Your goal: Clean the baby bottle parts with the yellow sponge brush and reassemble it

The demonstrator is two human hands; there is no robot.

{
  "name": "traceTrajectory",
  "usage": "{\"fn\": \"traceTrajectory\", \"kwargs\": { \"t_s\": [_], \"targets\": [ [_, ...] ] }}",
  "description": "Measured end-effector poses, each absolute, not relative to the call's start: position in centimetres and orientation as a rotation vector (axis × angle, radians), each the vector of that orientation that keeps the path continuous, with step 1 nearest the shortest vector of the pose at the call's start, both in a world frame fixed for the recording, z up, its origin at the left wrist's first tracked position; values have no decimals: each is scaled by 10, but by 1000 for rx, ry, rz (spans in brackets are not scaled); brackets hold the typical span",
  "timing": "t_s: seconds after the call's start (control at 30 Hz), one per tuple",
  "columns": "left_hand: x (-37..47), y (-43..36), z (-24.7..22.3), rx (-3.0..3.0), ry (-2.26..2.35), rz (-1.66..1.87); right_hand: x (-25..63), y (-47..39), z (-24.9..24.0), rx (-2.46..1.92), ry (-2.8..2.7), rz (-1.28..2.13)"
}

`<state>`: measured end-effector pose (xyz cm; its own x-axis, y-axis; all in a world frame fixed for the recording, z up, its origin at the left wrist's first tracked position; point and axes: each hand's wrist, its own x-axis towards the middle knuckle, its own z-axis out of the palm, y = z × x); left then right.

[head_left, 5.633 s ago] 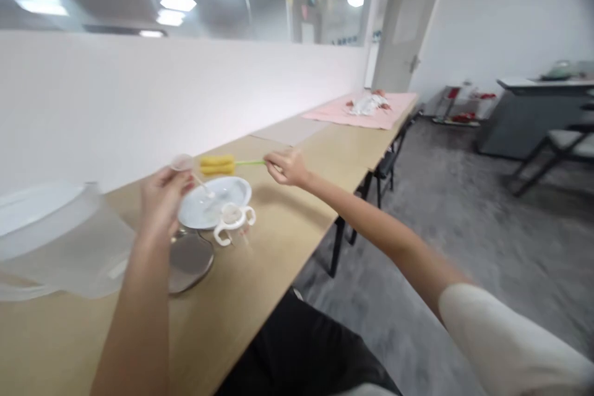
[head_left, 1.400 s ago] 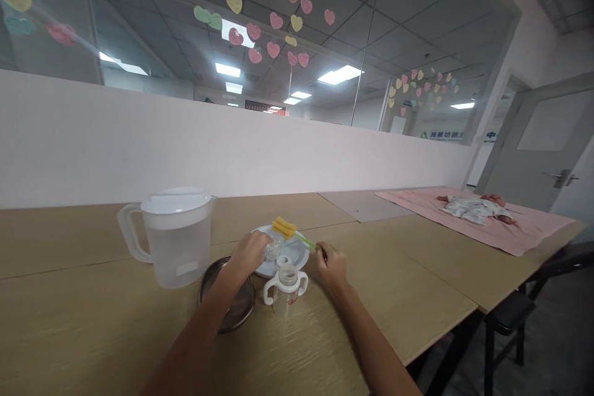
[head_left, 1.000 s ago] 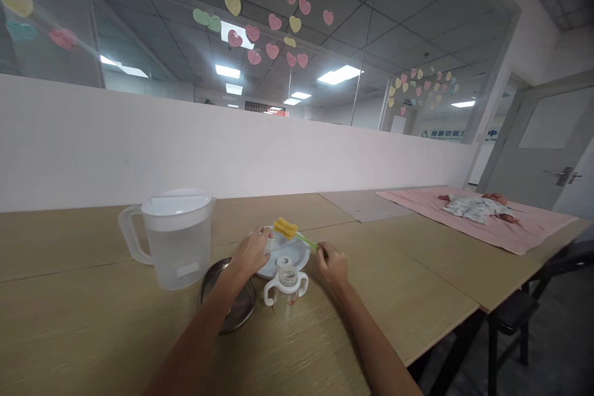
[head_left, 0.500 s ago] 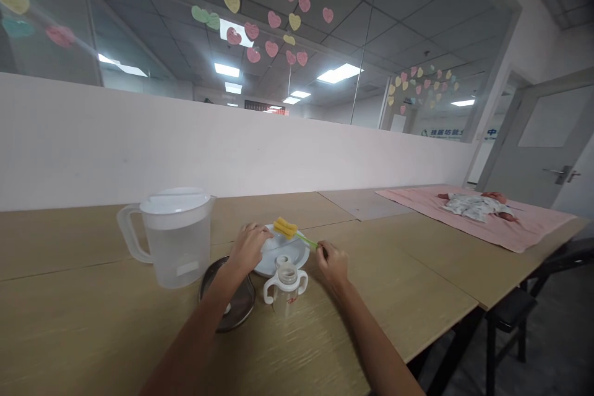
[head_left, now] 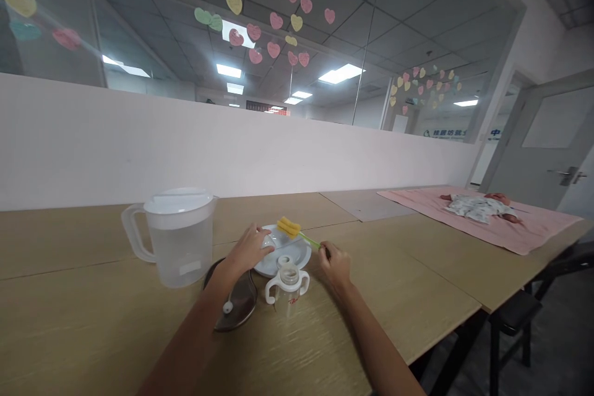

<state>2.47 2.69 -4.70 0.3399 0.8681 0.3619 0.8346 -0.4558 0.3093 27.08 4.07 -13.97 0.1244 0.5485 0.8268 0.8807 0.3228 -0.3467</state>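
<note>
In the head view, grips a yellow-headed brush [head_left: 292, 229] by its green stem in the right hand [head_left: 336, 262], with thumb and fingers pinched narrow near the end. Slants the stem left and away, with the sponge over the far side of a white plate [head_left: 303, 258]; cannot tell about contact between sponge and rim. Holds a clear piece [head_left: 268, 241] in the left hand [head_left: 250, 249], with fingers curled about it over the plate's left part; cannot make out its full shape. Has only a small gap from clear piece to sponge.

On the plate's near side, shows a small white ring [head_left: 284, 259], and right in front of it an upright, open-mouthed bottle [head_left: 288, 299] with a white two-handled collar. Crosses a dark metal tray [head_left: 245, 297] with the left forearm, hiding part of its left edge; inside, shows a small white piece [head_left: 227, 307]. Is tightest between tray edge and bottle handle, a narrow strip. Farther left, near the tray, has a lidded pitcher [head_left: 182, 253] with handle turned outward.

Finds the widest room right of the right forearm, over the table [head_left: 422, 306] out to its slanting near edge, with a black stool [head_left: 516, 314] beyond. Farther along, well apart from both hands, shows a baby-like figure [head_left: 476, 206] lying on a pink cloth [head_left: 422, 205]. Is bounded at the far edge by a white wall [head_left: 288, 158].
</note>
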Motion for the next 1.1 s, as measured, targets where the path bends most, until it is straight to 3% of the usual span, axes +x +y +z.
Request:
{"fn": "traceTrajectory", "kwargs": {
  "t_s": [0.2, 0.47, 0.83, 1.1],
  "targets": [
    [24, 29, -45, 2553, 1471, 870, 271, 38, -138, -1347, -1545, -388],
    [31, 26, -31, 2157, 1569, 1361, 274, 35, -135, -1315, -1458, -299],
    [45, 8, -17, 2060, 1164, 1211, 274, 34, -137, -1129, -1525, -214],
    [49, 0, -12, 2347, 1092, 1094, 273, 33, -138, -1129, -1541, -227]
  ]
}}
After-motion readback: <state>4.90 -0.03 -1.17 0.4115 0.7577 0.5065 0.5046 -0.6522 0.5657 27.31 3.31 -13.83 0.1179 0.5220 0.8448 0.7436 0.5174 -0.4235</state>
